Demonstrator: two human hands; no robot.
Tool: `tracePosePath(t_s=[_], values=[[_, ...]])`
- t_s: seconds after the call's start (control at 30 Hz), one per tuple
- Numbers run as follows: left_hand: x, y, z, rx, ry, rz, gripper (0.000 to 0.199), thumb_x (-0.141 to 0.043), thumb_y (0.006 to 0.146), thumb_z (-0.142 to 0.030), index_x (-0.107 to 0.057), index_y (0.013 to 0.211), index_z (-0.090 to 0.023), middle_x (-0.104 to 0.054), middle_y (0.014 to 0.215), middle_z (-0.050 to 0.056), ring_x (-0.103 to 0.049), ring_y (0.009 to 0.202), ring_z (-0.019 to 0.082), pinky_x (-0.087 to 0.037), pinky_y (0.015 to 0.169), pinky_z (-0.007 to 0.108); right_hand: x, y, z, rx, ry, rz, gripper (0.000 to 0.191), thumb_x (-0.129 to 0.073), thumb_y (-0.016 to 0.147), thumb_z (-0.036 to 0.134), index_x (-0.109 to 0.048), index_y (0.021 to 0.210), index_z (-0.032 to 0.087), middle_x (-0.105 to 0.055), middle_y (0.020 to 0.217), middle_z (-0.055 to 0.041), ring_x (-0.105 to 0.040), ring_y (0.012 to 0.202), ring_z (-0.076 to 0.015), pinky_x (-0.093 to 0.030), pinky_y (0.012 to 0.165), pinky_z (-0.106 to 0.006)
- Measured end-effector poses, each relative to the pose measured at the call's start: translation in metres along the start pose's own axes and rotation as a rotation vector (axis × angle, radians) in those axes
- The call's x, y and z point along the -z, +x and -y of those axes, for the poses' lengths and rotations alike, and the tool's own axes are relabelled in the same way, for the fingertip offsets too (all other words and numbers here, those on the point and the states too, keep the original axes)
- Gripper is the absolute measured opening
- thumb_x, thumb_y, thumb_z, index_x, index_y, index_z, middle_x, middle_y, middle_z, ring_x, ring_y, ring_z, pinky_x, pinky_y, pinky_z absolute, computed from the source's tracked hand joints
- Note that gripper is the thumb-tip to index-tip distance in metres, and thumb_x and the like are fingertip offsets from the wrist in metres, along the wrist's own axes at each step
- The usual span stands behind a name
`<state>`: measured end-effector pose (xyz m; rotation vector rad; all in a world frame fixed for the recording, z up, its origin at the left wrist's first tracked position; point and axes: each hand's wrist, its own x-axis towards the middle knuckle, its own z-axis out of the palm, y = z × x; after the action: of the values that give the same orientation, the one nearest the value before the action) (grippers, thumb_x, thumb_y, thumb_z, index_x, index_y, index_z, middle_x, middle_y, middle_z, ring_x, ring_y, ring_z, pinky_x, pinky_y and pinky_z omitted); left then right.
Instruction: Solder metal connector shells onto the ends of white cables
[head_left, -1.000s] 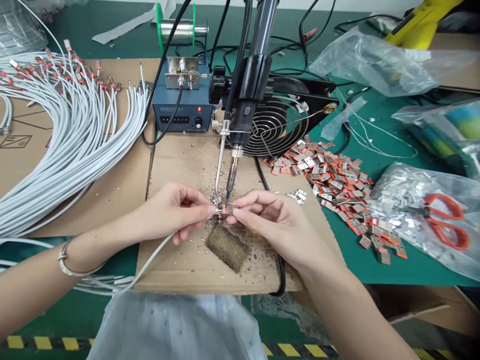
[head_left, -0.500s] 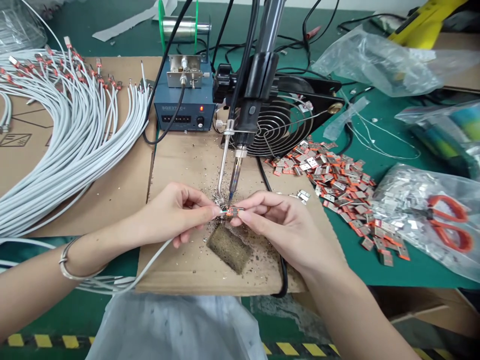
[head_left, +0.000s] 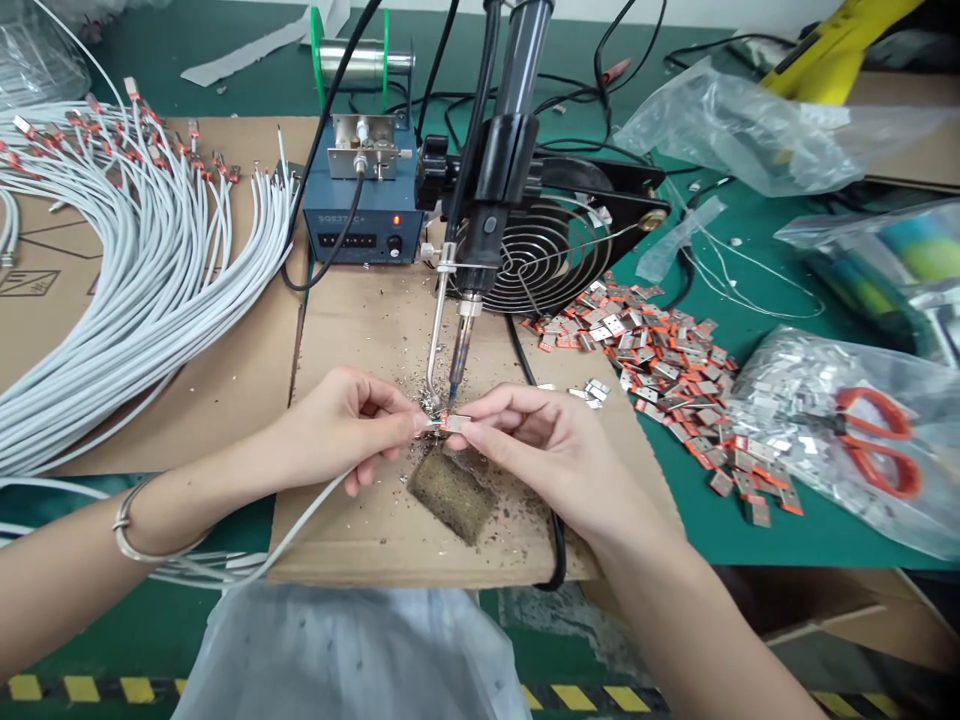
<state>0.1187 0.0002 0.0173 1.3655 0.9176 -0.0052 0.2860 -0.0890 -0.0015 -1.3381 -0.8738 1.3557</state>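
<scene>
My left hand (head_left: 341, 425) pinches the end of a white cable (head_left: 300, 520) that trails off to the lower left. My right hand (head_left: 536, 445) pinches a small orange and metal connector (head_left: 452, 423). The cable end and the connector meet right under the tip of the fixed soldering iron (head_left: 459, 365), beside the bent solder feed tube (head_left: 433, 350). A dark cleaning sponge (head_left: 450, 492) lies just below both hands on the cardboard sheet (head_left: 375, 330).
A bundle of white cables (head_left: 142, 270) lies at the left. The blue soldering station (head_left: 360, 225) and a fan (head_left: 555, 250) stand behind the iron. A heap of orange connectors (head_left: 660, 360), bags of metal parts and orange scissors (head_left: 874, 440) lie at the right.
Both hands stay pinched under the iron tip with only slight shifts. The view has drifted a little; nothing was let go or picked up.
</scene>
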Motion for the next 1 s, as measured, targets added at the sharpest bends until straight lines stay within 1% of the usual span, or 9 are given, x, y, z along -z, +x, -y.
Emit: tracePosePath(t_s=[0.07,0.2,0.3,0.37,0.43,0.63,0.7,0.83,1.0], values=[[0.0,0.0,0.001,-0.002,0.003,0.005,0.019,-0.054,0.083,-0.022,-0.059,0.066,-0.014,-0.049,0.047,-0.007,-0.045,0.03,0.003,-0.037,0.028,0.01,0.001,0.0,0.0,-0.009,-0.027,0.005,0.008,-0.074,0.067,0.02,-0.068,0.071,0.017,-0.072,0.063,-0.0008,-0.066,0.058,-0.0088,-0.05,0.057,-0.015],[0.001,0.002,0.005,-0.051,0.016,0.046,0.025,-0.054,0.083,-0.023,-0.056,0.061,-0.013,-0.05,0.045,-0.006,-0.046,0.031,0.003,-0.037,0.03,0.011,0.002,0.0,-0.001,0.008,-0.072,0.02,0.009,-0.073,0.068,0.021,-0.067,0.073,0.016,-0.072,0.065,-0.0019,-0.066,0.06,-0.009,-0.049,0.057,-0.016],[0.003,-0.001,0.004,-0.069,0.018,0.103,0.019,-0.057,0.082,-0.026,-0.061,0.069,-0.012,-0.054,0.052,-0.005,-0.05,0.036,0.004,-0.04,0.034,0.012,0.002,-0.005,0.0,0.037,-0.081,0.035,0.006,-0.072,0.069,0.02,-0.067,0.071,0.017,-0.072,0.064,-0.0015,-0.065,0.059,-0.0087,-0.048,0.056,-0.015],[0.003,-0.006,0.001,-0.057,0.008,0.156,0.015,-0.061,0.079,-0.026,-0.065,0.077,-0.012,-0.055,0.054,-0.005,-0.051,0.038,0.004,-0.042,0.035,0.013,0.002,-0.011,0.001,0.061,-0.07,0.047,0.005,-0.071,0.069,0.018,-0.067,0.071,0.018,-0.072,0.064,-0.0011,-0.065,0.058,-0.0083,-0.049,0.055,-0.014],[0.0,-0.014,-0.001,-0.039,0.0,0.195,0.015,-0.064,0.076,-0.027,-0.066,0.081,-0.012,-0.055,0.054,-0.005,-0.051,0.038,0.005,-0.043,0.036,0.013,0.001,-0.022,0.002,0.09,-0.052,0.052,0.006,-0.071,0.07,0.015,-0.067,0.072,0.018,-0.072,0.063,-0.0004,-0.065,0.058,-0.0078,-0.049,0.054,-0.013],[-0.017,-0.041,0.0,-0.024,-0.012,0.258,0.018,-0.059,0.08,-0.031,-0.067,0.084,-0.014,-0.053,0.054,-0.005,-0.048,0.041,0.005,-0.04,0.038,0.013,-0.003,-0.056,0.001,0.169,0.022,0.036,0.008,-0.068,0.075,0.013,-0.07,0.079,0.02,-0.073,0.066,-0.0015,-0.067,0.059,-0.0088,-0.052,0.056,-0.012],[-0.023,-0.048,0.002,-0.051,-0.005,0.252,0.019,-0.059,0.08,-0.031,-0.067,0.087,-0.015,-0.054,0.057,-0.004,-0.048,0.042,0.005,-0.04,0.04,0.013,-0.004,-0.063,0.0,0.174,0.048,0.034,0.009,-0.068,0.076,0.013,-0.071,0.08,0.021,-0.073,0.067,-0.0015,-0.069,0.061,-0.0096,-0.054,0.057,-0.013],[-0.032,-0.059,0.005,-0.151,-0.007,0.21,0.017,-0.058,0.081,-0.028,-0.067,0.09,-0.017,-0.055,0.061,-0.005,-0.048,0.045,0.005,-0.041,0.043,0.014,-0.005,-0.074,-0.003,0.201,0.09,0.036,0.008,-0.069,0.077,0.016,-0.072,0.08,0.023,-0.073,0.068,-0.0003,-0.069,0.062,-0.0096,-0.054,0.058,-0.012],[-0.039,-0.062,0.009,-0.15,-0.024,0.196,0.015,-0.055,0.083,-0.027,-0.065,0.086,-0.015,-0.052,0.058,-0.006,-0.048,0.044,0.004,-0.042,0.043,0.013,-0.007,-0.079,-0.007,0.221,0.095,0.035,0.009,-0.069,0.077,0.016,-0.072,0.082,0.024,-0.074,0.07,0.0004,-0.069,0.063,-0.0082,-0.054,0.06,-0.01]])
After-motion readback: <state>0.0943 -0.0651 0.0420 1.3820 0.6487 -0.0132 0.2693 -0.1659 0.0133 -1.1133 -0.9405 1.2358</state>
